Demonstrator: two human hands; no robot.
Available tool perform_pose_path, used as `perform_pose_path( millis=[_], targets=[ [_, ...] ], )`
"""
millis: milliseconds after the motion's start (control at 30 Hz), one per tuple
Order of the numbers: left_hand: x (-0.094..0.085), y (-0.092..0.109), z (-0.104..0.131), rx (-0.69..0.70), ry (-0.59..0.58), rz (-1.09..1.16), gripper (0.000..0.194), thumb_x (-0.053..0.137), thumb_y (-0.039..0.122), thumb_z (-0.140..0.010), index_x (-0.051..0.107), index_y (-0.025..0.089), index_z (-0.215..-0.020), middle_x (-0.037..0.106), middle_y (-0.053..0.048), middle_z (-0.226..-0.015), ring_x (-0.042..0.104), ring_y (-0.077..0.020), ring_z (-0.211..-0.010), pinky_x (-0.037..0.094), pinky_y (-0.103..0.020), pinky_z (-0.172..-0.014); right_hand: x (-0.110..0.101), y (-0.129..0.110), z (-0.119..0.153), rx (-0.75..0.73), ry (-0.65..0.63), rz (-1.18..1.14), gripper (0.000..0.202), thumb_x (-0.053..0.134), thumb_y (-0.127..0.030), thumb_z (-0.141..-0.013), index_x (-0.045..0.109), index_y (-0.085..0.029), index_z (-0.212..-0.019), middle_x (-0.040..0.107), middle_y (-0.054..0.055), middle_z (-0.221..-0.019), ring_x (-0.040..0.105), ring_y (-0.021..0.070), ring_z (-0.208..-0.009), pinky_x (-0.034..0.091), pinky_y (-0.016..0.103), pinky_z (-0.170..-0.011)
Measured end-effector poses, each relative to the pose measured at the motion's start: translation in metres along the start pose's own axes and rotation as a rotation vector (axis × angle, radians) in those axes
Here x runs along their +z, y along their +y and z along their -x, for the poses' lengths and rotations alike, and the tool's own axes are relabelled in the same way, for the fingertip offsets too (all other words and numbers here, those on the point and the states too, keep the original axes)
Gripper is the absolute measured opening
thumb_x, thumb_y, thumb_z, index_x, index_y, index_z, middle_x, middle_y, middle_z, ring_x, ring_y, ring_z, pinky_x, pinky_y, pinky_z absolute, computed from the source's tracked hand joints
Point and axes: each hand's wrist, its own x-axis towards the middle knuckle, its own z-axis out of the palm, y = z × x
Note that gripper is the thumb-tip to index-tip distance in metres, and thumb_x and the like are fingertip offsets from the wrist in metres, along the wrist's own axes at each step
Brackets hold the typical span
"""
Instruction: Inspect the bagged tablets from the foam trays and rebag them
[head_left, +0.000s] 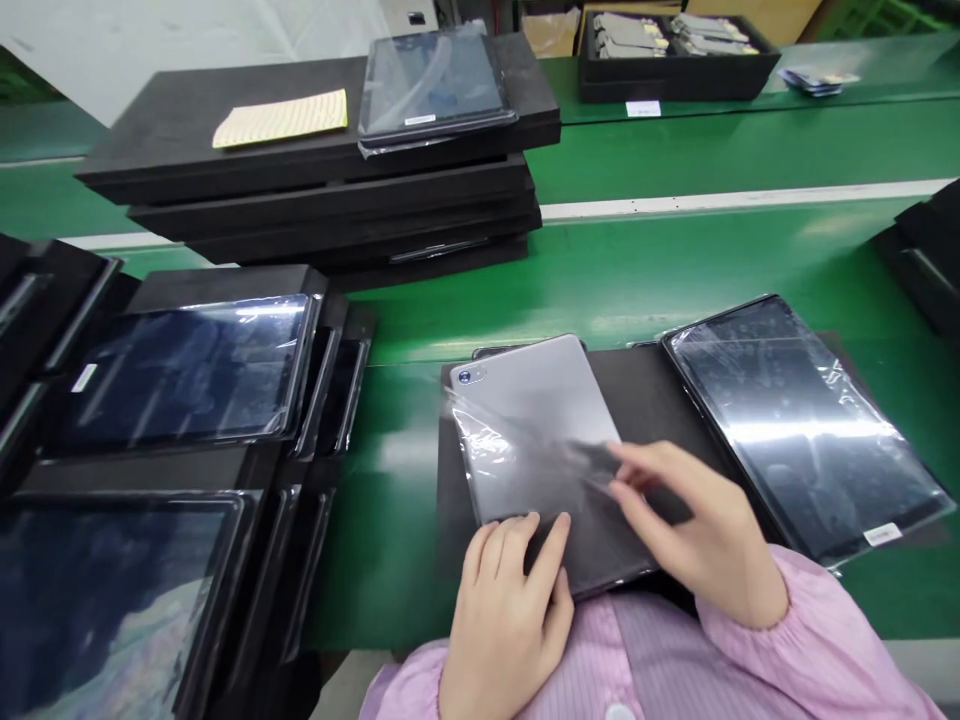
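The flat grey metal-backed tablet (544,455) lies face down on a black foam mat (645,400) on the green desk (675,270). Left hand (510,610) presses its near edge, grip flat and unclenched; right hand (697,530) pinches the clear protective film (517,455). A skewed pull risks creasing the film or sliding the tablet off the mat.

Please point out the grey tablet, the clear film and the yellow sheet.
grey tablet (540,400), head view, bare back panel.
clear film (487,445), head view, wrinkled part over the tablet.
yellow sheet (281,118), head view, its middle.
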Motion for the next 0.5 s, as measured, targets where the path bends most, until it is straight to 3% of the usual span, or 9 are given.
perform_pose_path(
  millis=[100,200,333,400,500],
  targets=[
    [0.001,0.006,0.001,0.079,-0.055,0.043,0.031,0.045,0.024,-0.096,0.070,0.021,-0.114,0.072,-0.008,-0.113,0.065,-0.0213,-0.105,0.050,-0.036,-0.095,-0.002,0.014,0.002,0.099,0.135,0.241,0.035,0.058,-0.018,-0.093,0.060,-0.019,-0.128,0.069,0.007,-0.095,0.069,0.0172,-0.073,0.062,0.030,-0.065],
    [0.006,0.013,0.007,0.188,-0.120,0.108,0.029,0.047,0.031,-0.098,0.069,0.022,-0.115,0.070,-0.008,-0.123,0.062,-0.0212,-0.116,0.050,-0.037,-0.102,-0.001,0.013,0.007,0.003,0.187,0.401,0.042,0.058,-0.017,-0.092,0.057,-0.018,-0.134,0.068,0.015,-0.109,0.070,0.0263,-0.097,0.063,0.041,-0.077],
    [0.010,0.014,0.011,0.271,-0.139,0.041,0.031,0.045,0.022,-0.098,0.066,0.021,-0.122,0.070,-0.008,-0.125,0.062,-0.0196,-0.120,0.050,-0.037,-0.105,0.008,0.003,0.017,-0.262,-0.116,0.389,0.035,0.044,-0.011,-0.096,0.065,-0.017,-0.123,0.073,0.014,-0.116,0.069,0.0261,-0.111,0.059,0.048,-0.095],
    [0.008,0.011,0.010,0.285,-0.123,-0.034,0.034,0.041,0.015,-0.099,0.066,0.021,-0.121,0.071,-0.008,-0.125,0.065,-0.0197,-0.118,0.052,-0.037,-0.101,0.009,0.004,0.021,-0.295,-0.240,0.419,0.036,0.039,-0.009,-0.097,0.068,-0.016,-0.118,0.074,0.012,-0.118,0.069,0.0261,-0.113,0.055,0.053,-0.100],
    [-0.001,0.001,0.006,0.371,-0.106,-0.090,0.039,0.034,0.009,-0.099,0.068,0.020,-0.115,0.073,-0.005,-0.122,0.068,-0.0195,-0.113,0.054,-0.036,-0.098,-0.002,0.013,0.024,-0.273,-0.255,0.445,0.036,0.038,-0.009,-0.098,0.068,-0.016,-0.117,0.075,0.012,-0.116,0.071,0.0257,-0.109,0.053,0.057,-0.101]
  ],
)
